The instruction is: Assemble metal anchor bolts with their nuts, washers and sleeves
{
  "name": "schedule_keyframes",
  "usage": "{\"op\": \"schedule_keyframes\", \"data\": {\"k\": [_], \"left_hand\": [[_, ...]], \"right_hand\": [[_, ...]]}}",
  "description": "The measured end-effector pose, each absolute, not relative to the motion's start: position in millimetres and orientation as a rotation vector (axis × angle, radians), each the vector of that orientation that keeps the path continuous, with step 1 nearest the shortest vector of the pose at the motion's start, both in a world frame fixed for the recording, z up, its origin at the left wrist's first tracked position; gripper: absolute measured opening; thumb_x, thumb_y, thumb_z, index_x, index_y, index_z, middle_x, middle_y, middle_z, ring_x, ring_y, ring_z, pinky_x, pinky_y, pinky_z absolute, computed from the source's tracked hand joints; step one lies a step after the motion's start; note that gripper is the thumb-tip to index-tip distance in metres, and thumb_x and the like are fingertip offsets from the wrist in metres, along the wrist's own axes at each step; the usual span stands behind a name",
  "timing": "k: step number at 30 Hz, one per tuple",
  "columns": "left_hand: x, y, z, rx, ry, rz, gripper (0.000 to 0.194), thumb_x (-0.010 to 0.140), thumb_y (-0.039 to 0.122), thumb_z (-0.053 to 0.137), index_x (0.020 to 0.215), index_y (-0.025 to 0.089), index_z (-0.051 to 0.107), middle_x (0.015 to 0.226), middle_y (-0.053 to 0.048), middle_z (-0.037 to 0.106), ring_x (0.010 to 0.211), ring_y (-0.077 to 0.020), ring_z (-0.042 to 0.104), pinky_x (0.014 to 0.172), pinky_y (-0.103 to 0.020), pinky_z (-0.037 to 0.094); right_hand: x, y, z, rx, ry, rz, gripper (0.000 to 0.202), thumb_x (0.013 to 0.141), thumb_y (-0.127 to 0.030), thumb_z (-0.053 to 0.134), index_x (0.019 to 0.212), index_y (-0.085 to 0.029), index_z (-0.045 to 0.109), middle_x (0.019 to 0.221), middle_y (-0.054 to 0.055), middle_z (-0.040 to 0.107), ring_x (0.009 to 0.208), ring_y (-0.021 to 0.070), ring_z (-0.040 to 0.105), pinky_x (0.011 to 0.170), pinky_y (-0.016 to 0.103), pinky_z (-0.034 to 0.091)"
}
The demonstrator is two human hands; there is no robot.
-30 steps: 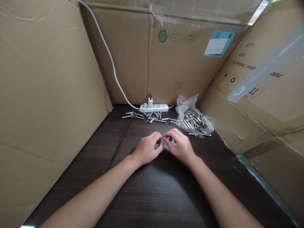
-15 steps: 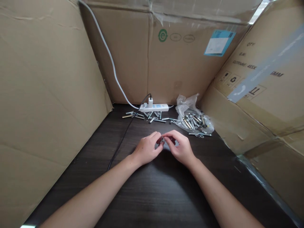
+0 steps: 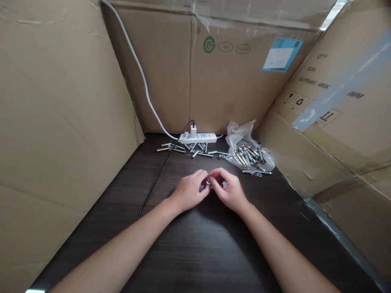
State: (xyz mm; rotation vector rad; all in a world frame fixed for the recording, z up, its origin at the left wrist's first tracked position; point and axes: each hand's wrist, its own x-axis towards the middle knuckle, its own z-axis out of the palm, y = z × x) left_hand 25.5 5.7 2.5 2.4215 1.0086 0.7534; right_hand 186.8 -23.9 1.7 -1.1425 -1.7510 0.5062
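Observation:
My left hand [image 3: 190, 190] is closed, with thumb and fingertips pinching a small shiny metal fastener [image 3: 208, 181]. From the other side the bent fingers and thumb of my right hand [image 3: 229, 188] meet at the same piece. Most of it is hidden by the fingertips, so its exact kind cannot be made out; a rounded silvery edge shows. Both hands are above the dark tabletop [image 3: 195, 248]. Beyond them lie loose bolts, metal sleeves and washers [image 3: 195, 150]. A clear plastic bag [image 3: 241, 134] at the right holds more bolts [image 3: 249, 155].
A white power strip [image 3: 207, 138] with a plugged-in charger [image 3: 193, 131] stands at the back. Its black cable [image 3: 157, 179] runs forward left of my hands. Cardboard walls [image 3: 159, 73] enclose the left, back and right. More hardware [image 3: 257, 173] lies before the bag.
My right fingers have shifted and curled slightly at the small metal fastener, and a rounded silvery edge shows more between the fingertips. My left hand has barely moved.

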Motion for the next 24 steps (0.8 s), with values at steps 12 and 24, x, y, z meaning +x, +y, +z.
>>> {"op": "schedule_keyframes", "data": {"k": [12, 24], "left_hand": [[25.7, 4.8, 1.7, 2.434, 1.058, 0.664, 0.007, 0.081, 0.024, 0.051, 0.084, 0.021, 0.045, 0.079, 0.003, 0.053, 0.064, -0.0121, 0.05, 0.058, -0.023, 0.035], [25.1, 3.5, 6.3, 2.467, 1.056, 0.618, 0.008, 0.084, 0.025, 0.048, 0.092, 0.022, 0.048, 0.091, 0.001, 0.059, 0.074, -0.0138, 0.056, 0.065, -0.024, 0.041]], "right_hand": [[190.0, -21.3, -0.5, -1.213, -1.787, 0.542, 0.01, 0.083, -0.02, 0.049, 0.089, -0.019, 0.058, 0.072, 0.001, 0.062, 0.06, 0.0123, 0.055, 0.059, 0.023, 0.044], [259.3, -15.1, 23.6, -2.175, -2.066, 0.489, 0.014, 0.073, -0.035, 0.057, 0.071, -0.021, 0.057, 0.066, 0.0, 0.062, 0.058, 0.0145, 0.053, 0.051, 0.025, 0.029]]}}
